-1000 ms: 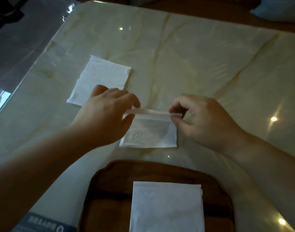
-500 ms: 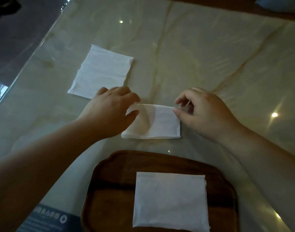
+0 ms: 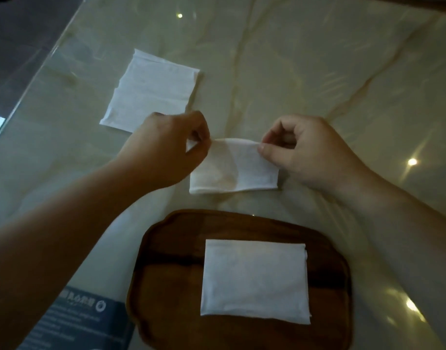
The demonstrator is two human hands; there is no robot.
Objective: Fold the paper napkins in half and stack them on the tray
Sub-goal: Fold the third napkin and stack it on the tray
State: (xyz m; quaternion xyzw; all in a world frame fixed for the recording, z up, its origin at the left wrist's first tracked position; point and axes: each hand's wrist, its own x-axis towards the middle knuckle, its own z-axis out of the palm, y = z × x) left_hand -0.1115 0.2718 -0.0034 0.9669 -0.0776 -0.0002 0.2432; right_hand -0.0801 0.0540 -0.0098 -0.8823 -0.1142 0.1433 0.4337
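Note:
A folded white napkin (image 3: 233, 170) lies on the marble table just beyond the tray. My left hand (image 3: 168, 147) pinches its far left corner and my right hand (image 3: 302, 150) pinches its far right corner, with that far edge slightly raised. A dark wooden tray (image 3: 166, 281) sits near me and carries one folded napkin (image 3: 254, 279). Another white napkin (image 3: 151, 90) lies flat at the far left, partly hidden by my left hand.
The marble table (image 3: 343, 72) reflects several light spots. Its left edge (image 3: 39, 72) runs diagonally past a dark floor. A dark blue printed packet (image 3: 77, 322) lies at the near left beside the tray.
The napkin's upper half has come down onto its lower half and now lies folded. Both hands still pinch its far corners.

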